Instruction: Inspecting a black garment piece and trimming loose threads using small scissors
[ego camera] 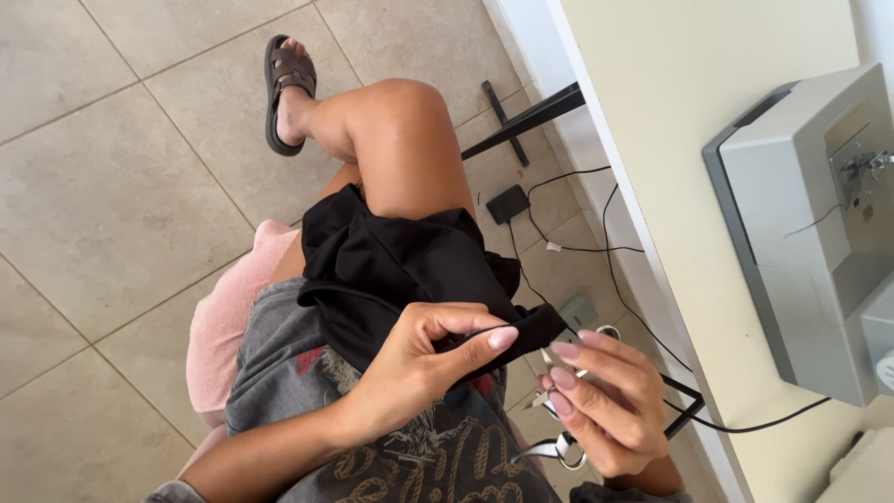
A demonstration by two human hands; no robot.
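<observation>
A black piece of fabric [391, 265] lies over my lap and thigh. My left hand [419, 363] pinches a narrow black strip or edge of it between thumb and fingers. My right hand [601, 401] is closed on a pair of small metal scissors [559, 438], whose blades point at the end of the black strip [535, 326]. The scissors' handles show below my fingers. Both hands hover above my lap, close together.
A grey sewing machine [810, 224] stands on a pale table [689, 140] at the right. Black cables [577, 247] and a foot pedal [507, 203] lie on the tiled floor [112, 186]. A pink cushion [223, 321] is under me. My sandalled foot [284, 88] is extended ahead.
</observation>
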